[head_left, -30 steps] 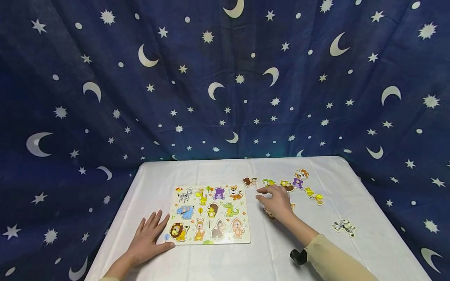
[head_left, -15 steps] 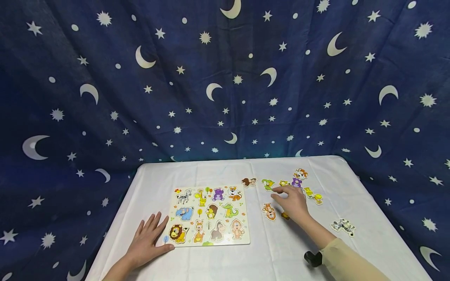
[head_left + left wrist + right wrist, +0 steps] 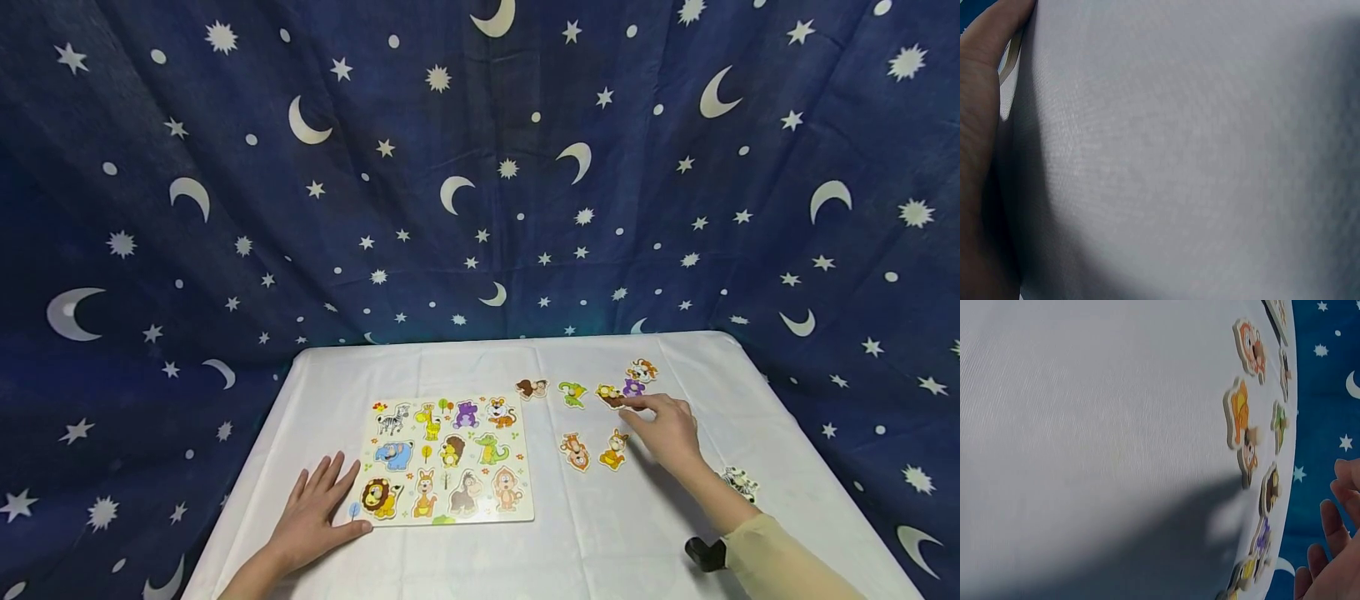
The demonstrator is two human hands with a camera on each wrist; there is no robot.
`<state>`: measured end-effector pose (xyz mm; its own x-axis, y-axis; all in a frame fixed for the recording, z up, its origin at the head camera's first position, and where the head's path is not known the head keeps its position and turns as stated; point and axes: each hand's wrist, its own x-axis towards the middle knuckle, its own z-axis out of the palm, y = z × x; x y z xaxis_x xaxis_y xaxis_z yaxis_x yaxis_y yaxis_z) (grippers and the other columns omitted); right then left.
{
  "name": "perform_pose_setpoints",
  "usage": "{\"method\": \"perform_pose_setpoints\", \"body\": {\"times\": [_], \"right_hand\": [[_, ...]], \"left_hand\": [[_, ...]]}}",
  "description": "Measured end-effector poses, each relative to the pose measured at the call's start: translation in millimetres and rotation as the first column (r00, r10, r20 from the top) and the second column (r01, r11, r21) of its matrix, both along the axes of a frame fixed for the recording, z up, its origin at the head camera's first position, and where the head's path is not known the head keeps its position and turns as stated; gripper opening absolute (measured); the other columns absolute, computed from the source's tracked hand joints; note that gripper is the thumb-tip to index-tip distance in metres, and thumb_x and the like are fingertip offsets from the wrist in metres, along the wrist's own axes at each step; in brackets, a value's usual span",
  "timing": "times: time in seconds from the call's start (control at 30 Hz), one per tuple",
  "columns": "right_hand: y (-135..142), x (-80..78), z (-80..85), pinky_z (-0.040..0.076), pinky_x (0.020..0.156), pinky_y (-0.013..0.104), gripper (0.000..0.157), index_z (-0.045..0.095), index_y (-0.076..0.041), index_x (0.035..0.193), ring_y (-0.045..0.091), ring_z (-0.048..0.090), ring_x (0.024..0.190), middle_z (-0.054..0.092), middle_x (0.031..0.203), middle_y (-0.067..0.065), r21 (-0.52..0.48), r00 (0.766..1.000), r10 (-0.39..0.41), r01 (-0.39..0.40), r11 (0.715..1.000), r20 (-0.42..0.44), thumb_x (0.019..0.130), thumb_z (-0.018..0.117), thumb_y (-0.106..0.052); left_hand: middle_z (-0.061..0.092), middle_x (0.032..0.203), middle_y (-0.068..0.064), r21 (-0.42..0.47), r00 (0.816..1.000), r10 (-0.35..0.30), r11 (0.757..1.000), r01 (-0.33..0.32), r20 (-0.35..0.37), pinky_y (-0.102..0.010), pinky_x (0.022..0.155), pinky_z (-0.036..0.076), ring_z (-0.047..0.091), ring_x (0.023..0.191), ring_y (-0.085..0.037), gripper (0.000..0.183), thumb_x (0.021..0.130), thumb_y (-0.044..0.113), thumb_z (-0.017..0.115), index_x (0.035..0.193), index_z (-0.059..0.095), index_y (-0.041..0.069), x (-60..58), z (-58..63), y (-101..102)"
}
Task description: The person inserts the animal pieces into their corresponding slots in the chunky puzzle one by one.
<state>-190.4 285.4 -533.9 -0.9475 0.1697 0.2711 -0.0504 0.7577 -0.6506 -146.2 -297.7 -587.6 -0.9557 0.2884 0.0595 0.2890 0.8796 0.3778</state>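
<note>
While my left hand lies flat on the white cloth with its fingers spread, the thumb tip comes up against the lower left corner of the animal board, and the other fingertips point toward its left edge. My right hand is over the loose pieces, thumb and forefinger a little apart in a loose curve, the other fingers bent beside them. The hedgehog piece lies just off those two tips, to their left; in the head view the forefinger tip overlaps its right end, and I cannot tell whether I touch it. Just beyond my forefinger is the purple hippo piece, with the tiger piece touching it on the far side. The kangaroo piece sits near, on my side of the thumb, and the orange piece lies left of that. Farther left of my fingertips are the crocodile piece and the gorilla piece. The zebra piece is partly hidden behind my right forearm.
</note>
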Motion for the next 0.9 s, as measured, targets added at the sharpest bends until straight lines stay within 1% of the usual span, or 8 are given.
{"method": "perform_pose_setpoints", "body": {"times": [0.13,0.3,0.47,0.67,0.87,0.9], "right_hand": [[8,1.7,2.4,0.034,0.093,0.060,0.028,0.078,-0.006,0.112,0.043,0.050,0.110,0.071,0.110,0.017,0.015,1.000,-0.010,0.010,1.000,-0.020,0.092,0.076,-0.026],[15,2.3,3.5,0.035,0.091,0.060,0.028,0.078,-0.005,0.113,0.046,0.051,0.109,0.071,0.113,0.020,0.036,0.999,-0.024,0.025,0.999,-0.026,0.093,0.076,-0.025],[21,2.8,3.5,0.034,0.091,0.060,0.029,0.077,-0.005,0.113,0.045,0.049,0.109,0.070,0.113,0.020,0.036,0.999,-0.039,0.039,0.999,-0.003,0.093,0.075,-0.025],[26,3.1,4.1,0.033,0.093,0.061,0.028,0.077,-0.004,0.113,0.047,0.048,0.112,0.070,0.112,0.022,0.031,0.998,-0.059,0.058,0.998,0.022,0.095,0.072,-0.025],[35,3.3,8.7,0.032,0.094,0.063,0.028,0.076,-0.003,0.115,0.049,0.046,0.115,0.069,0.112,0.021,0.024,0.997,-0.066,0.066,0.998,0.030,0.096,0.070,-0.024],[37,3.4,10.1,0.032,0.093,0.063,0.029,0.076,-0.003,0.115,0.049,0.046,0.114,0.069,0.112,0.021,0.026,0.997,-0.069,0.068,0.997,0.033,0.097,0.070,-0.024]], "left_hand": [[0.029,0.165,-0.018,0.007,1.000,-0.004,1.000,0.004,-0.020,-0.063,0.121,0.004,0.017,0.153,-0.043,0.101,0.079,0.072,0.072,0.158,0.043,0.016,0.5,0.9,1],[0.028,0.166,-0.018,0.002,1.000,0.003,1.000,-0.003,-0.011,-0.061,0.122,0.001,0.016,0.153,-0.042,0.102,0.078,0.073,0.072,0.158,0.043,0.016,0.3,-0.9,0],[0.028,0.165,-0.019,-0.006,1.000,0.002,1.000,-0.002,-0.018,-0.059,0.123,0.000,0.017,0.153,-0.043,0.102,0.078,0.073,0.072,0.157,0.044,0.016,0.3,-2.6,0],[0.027,0.166,-0.018,-0.001,1.000,0.001,1.000,-0.001,-0.008,-0.059,0.123,-0.001,0.016,0.153,-0.043,0.101,0.079,0.073,0.071,0.158,0.042,0.017,0.5,-3.0,-1],[0.030,0.164,-0.021,0.005,0.998,-0.018,1.000,0.019,-0.058,-0.061,0.122,0.002,0.019,0.151,-0.044,0.099,0.080,0.071,0.072,0.157,0.044,0.015,1.3,-2.1,0],[0.029,0.164,-0.020,0.005,0.998,-0.016,1.000,0.016,-0.053,-0.060,0.123,0.001,0.019,0.152,-0.044,0.099,0.080,0.071,0.072,0.157,0.044,0.015,1.4,-2.0,0]]}}
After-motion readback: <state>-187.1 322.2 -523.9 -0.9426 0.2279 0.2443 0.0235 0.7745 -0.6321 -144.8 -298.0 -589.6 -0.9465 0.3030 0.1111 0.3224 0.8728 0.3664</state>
